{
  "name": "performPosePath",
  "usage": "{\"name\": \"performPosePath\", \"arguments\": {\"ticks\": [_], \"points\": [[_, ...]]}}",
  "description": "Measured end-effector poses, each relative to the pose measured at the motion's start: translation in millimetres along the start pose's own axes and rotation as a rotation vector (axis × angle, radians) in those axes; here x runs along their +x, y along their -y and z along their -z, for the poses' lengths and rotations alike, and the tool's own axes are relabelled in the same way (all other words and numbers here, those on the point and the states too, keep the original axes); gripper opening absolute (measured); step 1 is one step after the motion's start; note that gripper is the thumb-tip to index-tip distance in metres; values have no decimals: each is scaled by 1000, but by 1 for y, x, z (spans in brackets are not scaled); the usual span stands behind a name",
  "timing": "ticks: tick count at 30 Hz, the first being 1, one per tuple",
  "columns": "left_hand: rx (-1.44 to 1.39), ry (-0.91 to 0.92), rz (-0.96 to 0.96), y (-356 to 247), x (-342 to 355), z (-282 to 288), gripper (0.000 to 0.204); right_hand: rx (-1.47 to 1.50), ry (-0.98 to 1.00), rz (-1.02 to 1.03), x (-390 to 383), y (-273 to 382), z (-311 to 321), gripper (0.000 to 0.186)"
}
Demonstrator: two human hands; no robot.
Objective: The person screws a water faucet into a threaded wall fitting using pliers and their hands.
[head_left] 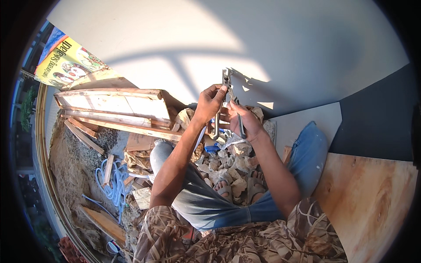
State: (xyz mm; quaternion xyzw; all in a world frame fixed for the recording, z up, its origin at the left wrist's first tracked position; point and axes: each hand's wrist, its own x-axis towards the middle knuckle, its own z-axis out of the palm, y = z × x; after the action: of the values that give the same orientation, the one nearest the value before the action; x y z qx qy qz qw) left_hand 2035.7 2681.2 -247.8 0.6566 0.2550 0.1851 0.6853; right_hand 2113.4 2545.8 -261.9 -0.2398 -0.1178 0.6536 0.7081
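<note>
Well to the left of the fingers, a yellow printed banner (pixel 72 63) leans, and nearer them lie a coil of pale blue hose (pixel 117 182) and a long wooden frame (pixel 109 115). The left hand (pixel 211 103) is closed around the pliers (pixel 226 79), thumb pressed just below the head. The pliers stand upright between both hands, head above the fingertips, handles spread below; whether the jaws grip anything is too small to tell. Beneath the fingers lie broken stones (pixel 237 182) and the sandalled feet (pixel 254 188). The right hand (pixel 251 122) is partly curled, holding the pliers by the handles. Well right of its fingers lies a plywood board (pixel 368 197).
</note>
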Motion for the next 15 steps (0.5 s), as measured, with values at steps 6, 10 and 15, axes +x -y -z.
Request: {"name": "performPosePath", "arguments": {"ticks": [6, 10, 15], "points": [[72, -22, -20, -3, -2, -1, 33, 1, -37, 11, -2, -1, 3, 36], [18, -15, -53, -5, -1, -1, 34, -29, -14, -12, -2, 2, 5, 33], [72, 10, -5, -10, 0, 0, 33, -52, -53, -14, -3, 9, 5, 35]]}}
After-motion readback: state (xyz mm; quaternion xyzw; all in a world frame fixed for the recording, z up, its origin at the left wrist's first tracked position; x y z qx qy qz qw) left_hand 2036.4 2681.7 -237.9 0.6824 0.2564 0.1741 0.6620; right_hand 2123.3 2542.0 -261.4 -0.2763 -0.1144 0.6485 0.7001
